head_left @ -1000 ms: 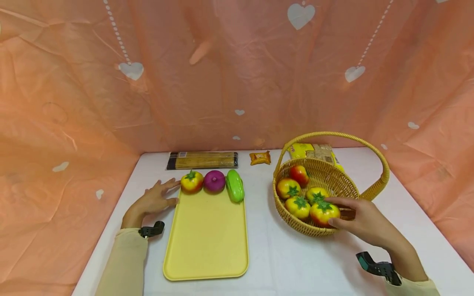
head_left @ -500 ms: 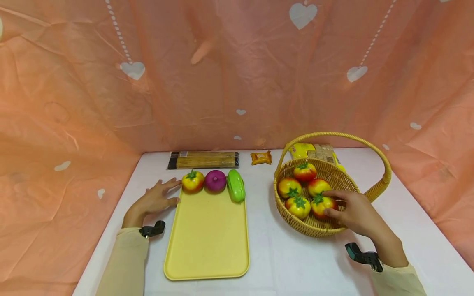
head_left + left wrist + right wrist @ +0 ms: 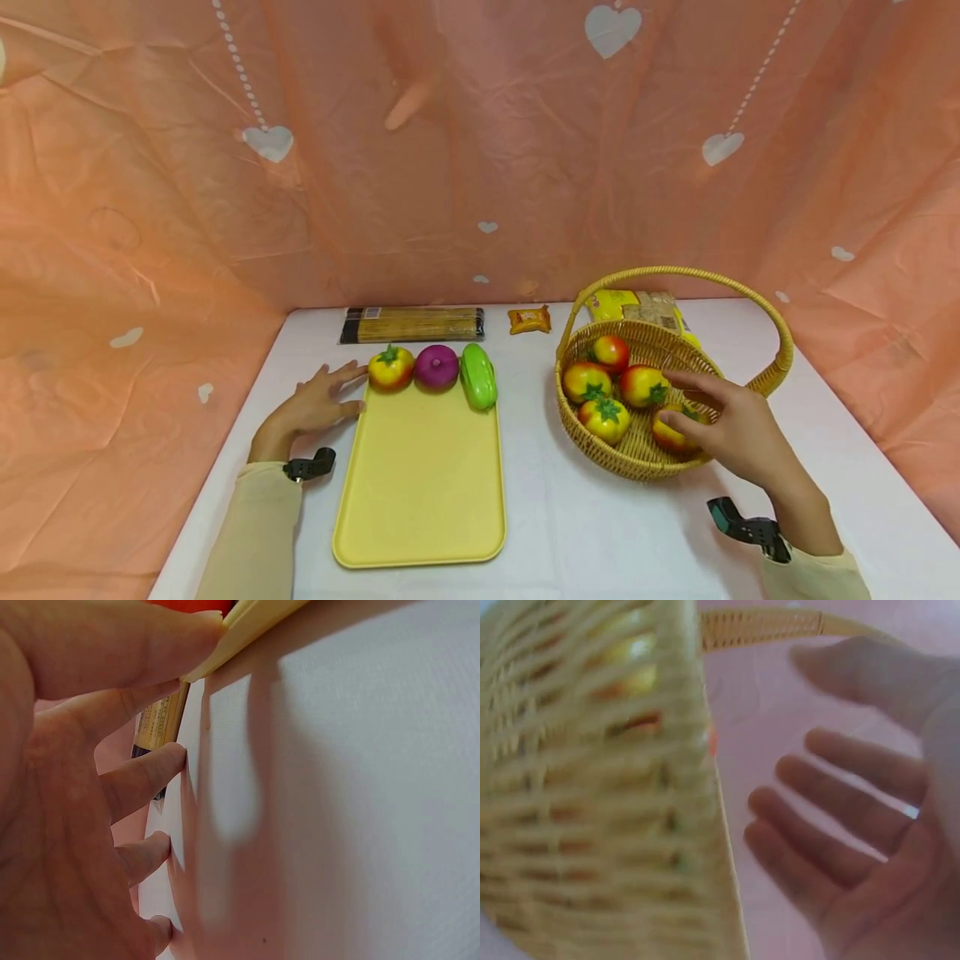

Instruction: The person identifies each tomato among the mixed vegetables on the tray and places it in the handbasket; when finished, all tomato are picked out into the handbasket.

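Note:
My right hand (image 3: 738, 429) hovers over the right side of the wicker basket (image 3: 637, 468), fingers spread and holding nothing. Beneath its thumb lies a red-yellow tomato (image 3: 672, 432), partly hidden. Several more tomatoes sit to the left, the nearest one (image 3: 642, 386) just off the index fingertip. In the right wrist view the loosely extended fingers (image 3: 840, 810) are apart from the basket wall (image 3: 592, 825). My left hand (image 3: 315, 408) rests at the upper left edge of the yellow tray (image 3: 420, 483), fingers spread, index fingertip near or touching a tomato (image 3: 391, 367).
A purple onion-shaped vegetable (image 3: 437, 367) and a green cucumber-like vegetable (image 3: 478, 377) line the tray's far end. Behind lie a pack of thin sticks (image 3: 412, 325), a small orange packet (image 3: 529, 320) and a yellow bag (image 3: 637, 307). The basket handle (image 3: 675, 272) arches over the basket.
My right hand moved among the tomatoes, then drew slightly back. The tomato nearest it rolled right, and the others by it shifted and turned. My left hand stayed put.

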The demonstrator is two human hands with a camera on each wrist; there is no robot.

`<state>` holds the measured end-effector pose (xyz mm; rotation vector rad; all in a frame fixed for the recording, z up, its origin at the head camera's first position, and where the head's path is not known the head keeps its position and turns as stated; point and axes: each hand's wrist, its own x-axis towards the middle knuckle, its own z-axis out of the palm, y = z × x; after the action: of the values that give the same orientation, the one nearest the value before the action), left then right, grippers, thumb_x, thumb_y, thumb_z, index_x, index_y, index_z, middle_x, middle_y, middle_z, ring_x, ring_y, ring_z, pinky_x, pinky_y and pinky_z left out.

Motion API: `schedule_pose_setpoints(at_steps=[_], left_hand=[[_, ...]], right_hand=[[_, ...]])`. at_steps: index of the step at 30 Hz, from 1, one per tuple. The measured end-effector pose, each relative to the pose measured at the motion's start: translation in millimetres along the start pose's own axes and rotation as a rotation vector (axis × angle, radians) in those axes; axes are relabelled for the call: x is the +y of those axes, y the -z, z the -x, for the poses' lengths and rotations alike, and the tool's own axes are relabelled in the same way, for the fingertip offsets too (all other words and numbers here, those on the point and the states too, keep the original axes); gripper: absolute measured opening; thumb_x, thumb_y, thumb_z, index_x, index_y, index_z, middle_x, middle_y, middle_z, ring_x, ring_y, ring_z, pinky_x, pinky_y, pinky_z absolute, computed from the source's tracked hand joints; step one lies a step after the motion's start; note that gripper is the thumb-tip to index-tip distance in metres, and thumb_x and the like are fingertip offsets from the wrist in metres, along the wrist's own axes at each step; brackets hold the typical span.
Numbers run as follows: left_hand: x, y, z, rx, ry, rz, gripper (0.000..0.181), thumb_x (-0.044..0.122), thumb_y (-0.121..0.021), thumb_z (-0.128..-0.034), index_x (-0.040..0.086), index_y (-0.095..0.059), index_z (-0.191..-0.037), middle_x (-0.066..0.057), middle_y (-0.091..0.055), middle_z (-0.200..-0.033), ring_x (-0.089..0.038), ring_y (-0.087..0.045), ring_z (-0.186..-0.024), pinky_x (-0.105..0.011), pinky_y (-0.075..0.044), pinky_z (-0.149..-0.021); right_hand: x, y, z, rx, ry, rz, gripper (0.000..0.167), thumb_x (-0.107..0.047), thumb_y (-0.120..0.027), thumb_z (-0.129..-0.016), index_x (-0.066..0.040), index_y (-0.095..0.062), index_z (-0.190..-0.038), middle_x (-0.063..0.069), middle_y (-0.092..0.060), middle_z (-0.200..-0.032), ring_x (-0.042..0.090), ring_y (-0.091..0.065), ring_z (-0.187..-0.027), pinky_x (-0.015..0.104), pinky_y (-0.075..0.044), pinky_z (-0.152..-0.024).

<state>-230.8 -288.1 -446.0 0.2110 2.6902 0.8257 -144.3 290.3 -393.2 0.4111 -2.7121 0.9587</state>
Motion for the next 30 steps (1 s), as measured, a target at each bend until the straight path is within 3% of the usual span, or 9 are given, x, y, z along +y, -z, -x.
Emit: schedule_pose_setpoints(at_steps=[2, 5, 10, 16, 22, 30], left_hand=[[0.4, 0.2, -0.2, -0.002, 0.004, 0.002, 0.073, 0.031, -0.072, -0.1019, 0.011, -0.045, -0.167, -0.027, -0.026, -0.178, -0.066, -0.002, -0.162, -0.090, 0.005, -0.120], [0.6, 0.4, -0.6, -0.005, 0.010, 0.003, 0.074, 0.032, -0.072, -0.1020, 0.011, -0.045, -0.167, -0.027, -0.025, -0.178, -0.065, -0.002, -0.163, -0.089, 0.005, -0.121], [0.3, 0.2, -1.5, -0.014, 0.026, 0.012, 0.075, 0.033, -0.072, -0.1020, 0.013, -0.044, -0.168, -0.026, -0.023, -0.179, -0.064, 0.000, -0.164, -0.088, 0.007, -0.121], [-0.5, -0.5, -4.0, -0.019, 0.019, 0.007, 0.074, 0.034, -0.070, -0.1033, 0.014, -0.043, -0.169, -0.025, -0.023, -0.180, -0.063, 0.001, -0.164, -0.088, 0.007, -0.122], [-0.2, 0.0, -3.3, -0.013, 0.007, -0.008, 0.074, 0.033, -0.071, -0.1029, 0.012, -0.044, -0.168, -0.026, -0.024, -0.179, -0.064, -0.001, -0.163, -0.089, 0.006, -0.121], [0.0, 1.5, 0.1, -0.005, 0.005, -0.019, 0.073, 0.031, -0.071, -0.1030, 0.011, -0.044, -0.168, -0.027, -0.025, -0.178, -0.066, -0.002, -0.162, -0.090, 0.005, -0.120]], right_hand=[[-3.1, -0.2, -0.2, -0.005, 0.000, -0.107, 0.053, -0.016, -0.091, -0.091, -0.008, -0.074, -0.141, 0.020, -0.077, -0.135, 0.018, -0.077, -0.120, 0.002, -0.049, -0.094], [-9.2, -2.6, -2.4, -0.031, 0.009, -0.279, 0.052, -0.006, -0.085, -0.095, -0.006, -0.070, -0.144, 0.018, -0.075, -0.138, 0.000, -0.072, -0.124, 0.007, -0.052, -0.100], [-17.5, -9.8, -10.4, -0.109, 0.074, -0.581, 0.053, 0.012, -0.073, -0.096, 0.004, -0.064, -0.148, 0.008, -0.074, -0.145, 0.008, -0.072, -0.131, 0.019, -0.057, -0.106], [-29.2, -21.7, -27.2, -0.199, 0.191, -0.838, 0.055, 0.016, -0.067, -0.099, 0.013, -0.055, -0.152, 0.012, -0.070, -0.150, 0.015, -0.070, -0.136, 0.027, -0.057, -0.111], [-50.3, -46.2, -46.3, -0.246, 0.262, -0.951, 0.054, 0.003, -0.073, -0.101, 0.013, -0.055, -0.152, 0.011, -0.070, -0.151, 0.020, -0.069, -0.139, 0.030, -0.056, -0.114], [-93.4, -81.1, -77.8, -0.272, 0.259, -0.942, 0.060, -0.015, -0.082, -0.100, 0.008, -0.060, -0.151, 0.016, -0.070, -0.150, 0.020, -0.070, -0.137, 0.032, -0.059, -0.111]])
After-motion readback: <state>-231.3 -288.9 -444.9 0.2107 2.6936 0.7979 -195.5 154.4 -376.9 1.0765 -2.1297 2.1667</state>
